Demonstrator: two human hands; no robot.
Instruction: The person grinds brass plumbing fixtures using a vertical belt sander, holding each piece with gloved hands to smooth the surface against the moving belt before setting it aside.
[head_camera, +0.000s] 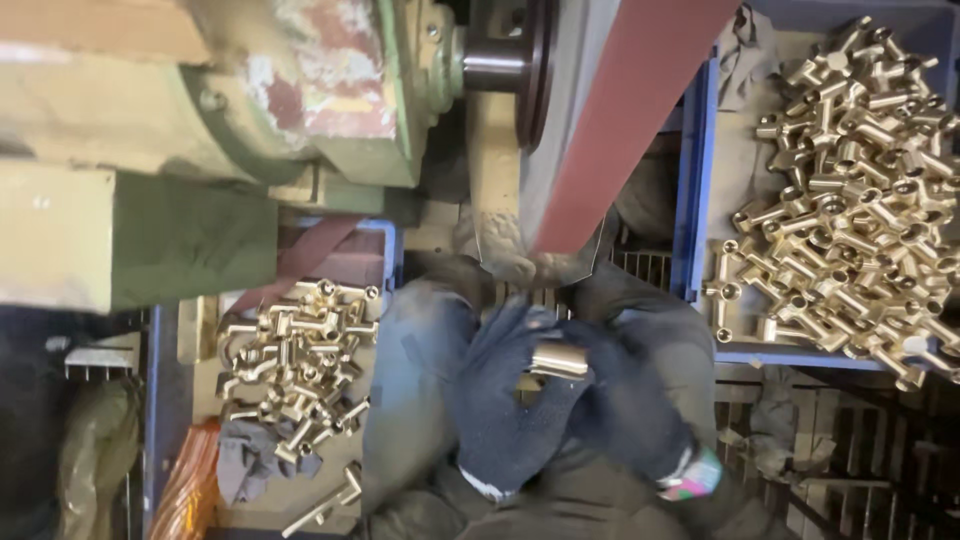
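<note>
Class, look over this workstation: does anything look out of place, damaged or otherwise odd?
Two things stand out. One brass fitting lies alone below the left pile of fittings, apart from the rest. The green machine housing has flaking paint with reddish patches. The gloved left hand and right hand hold one brass piece normally.

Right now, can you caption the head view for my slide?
Two gloved hands, left hand and right hand, hold a brass fitting below a sanding belt, between two blue bins of brass fittings.
</note>
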